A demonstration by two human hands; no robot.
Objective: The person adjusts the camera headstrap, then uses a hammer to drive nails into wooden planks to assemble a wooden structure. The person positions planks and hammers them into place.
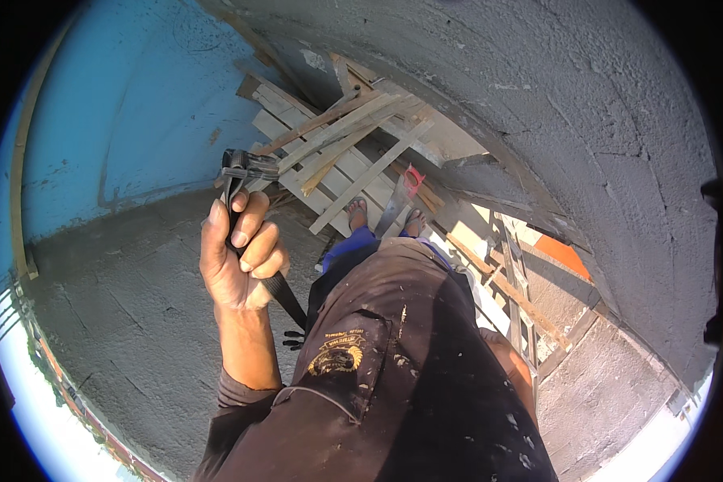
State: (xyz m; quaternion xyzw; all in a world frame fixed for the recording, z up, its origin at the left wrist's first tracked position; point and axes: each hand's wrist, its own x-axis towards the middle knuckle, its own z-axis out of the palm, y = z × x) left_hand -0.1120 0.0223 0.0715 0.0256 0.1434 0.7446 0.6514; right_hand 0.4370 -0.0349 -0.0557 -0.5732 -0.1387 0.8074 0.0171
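Note:
My left hand (245,249) is raised left of my body, its fingers wrapped round a black strap (285,299). At the strap's upper end, just above my fingers, sits a dark buckle-like piece (249,166) with shiny parts; its exact kind is unclear. Downward the strap runs toward the side of my dark, paint-spotted shirt (361,402). Beside the shirt a small black piece with several prongs (293,341) sticks out. Of my right arm (512,365) only bare skin shows at the right of my body, and its fingers are hidden.
I stand on pale boards (345,173) with loose wooden planks (337,132) across them. A handsaw with a red handle (413,180) lies by my feet. Grey plastered walls rise at the right (570,104) and left (136,305); a blue wall (153,104) stands behind. Wooden framing (514,289) is lower right.

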